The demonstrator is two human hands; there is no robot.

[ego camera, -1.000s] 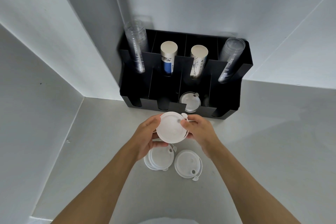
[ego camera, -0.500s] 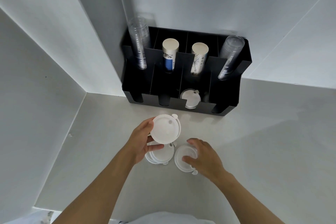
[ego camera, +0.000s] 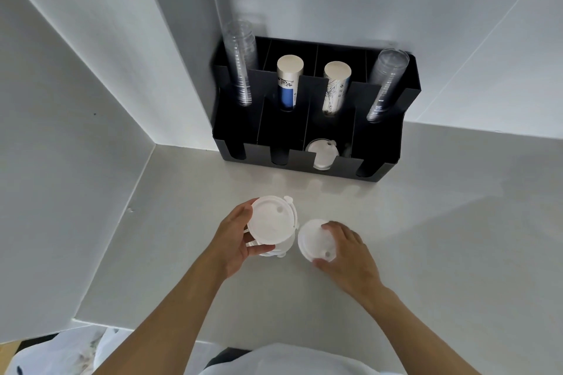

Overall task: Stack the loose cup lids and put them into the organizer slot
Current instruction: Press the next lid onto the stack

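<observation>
My left hand [ego camera: 233,240] grips a small stack of white cup lids [ego camera: 271,221], held tilted just above the counter. A few more white lids [ego camera: 275,253] lie under it on the counter, mostly hidden. My right hand [ego camera: 347,256] has its fingers and thumb around the edge of a single white lid [ego camera: 313,239], tilted up next to the stack. The black organizer [ego camera: 377,161] stands against the back wall. Its third front slot holds white lids [ego camera: 322,155].
The organizer's back slots hold two stacks of clear cups [ego camera: 240,70] [ego camera: 384,85] and two stacks of paper cups [ego camera: 288,82] [ego camera: 335,88]. A white wall [ego camera: 61,161] closes the left side. A plastic bag [ego camera: 61,353] lies below the counter edge.
My right hand let go of the held stack, dropped to the lone lid on the counter and took hold of it. My left hand lowered the stack slightly.
</observation>
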